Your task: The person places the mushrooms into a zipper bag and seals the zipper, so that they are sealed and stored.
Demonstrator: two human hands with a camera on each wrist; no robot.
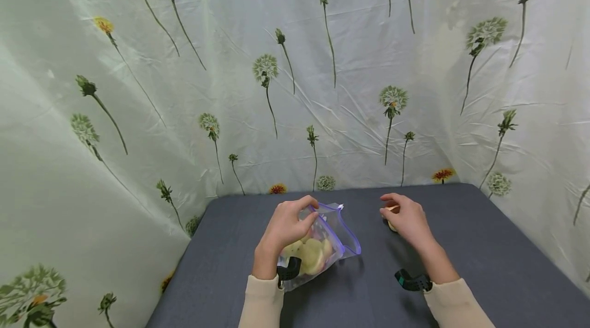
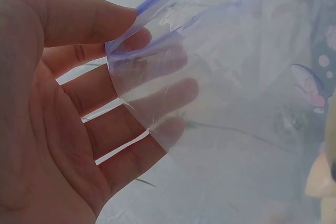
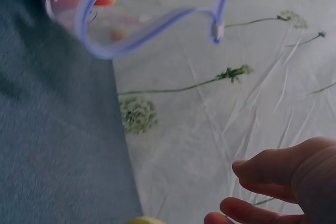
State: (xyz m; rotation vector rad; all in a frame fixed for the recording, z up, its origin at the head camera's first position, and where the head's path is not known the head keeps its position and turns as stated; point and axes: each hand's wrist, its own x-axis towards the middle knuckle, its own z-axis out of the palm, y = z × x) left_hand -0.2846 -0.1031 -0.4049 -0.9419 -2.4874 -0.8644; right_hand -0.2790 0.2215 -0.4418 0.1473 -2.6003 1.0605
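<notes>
Bag (image 1: 338, 233): clear plastic, purple-edged, pale pieces inside.

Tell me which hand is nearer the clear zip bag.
Left. The left hand pinches the zip bag at its open rim, thumb and fingers on the plastic. The right hand is off to the bag's right on the table, apart from it.

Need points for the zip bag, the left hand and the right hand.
zip bag (image 1: 343, 233): head view, on the clear wall below the purple zip edge.
left hand (image 1: 283, 225): head view, on the back of the hand.
right hand (image 1: 407, 218): head view, on the back of the hand.
</notes>
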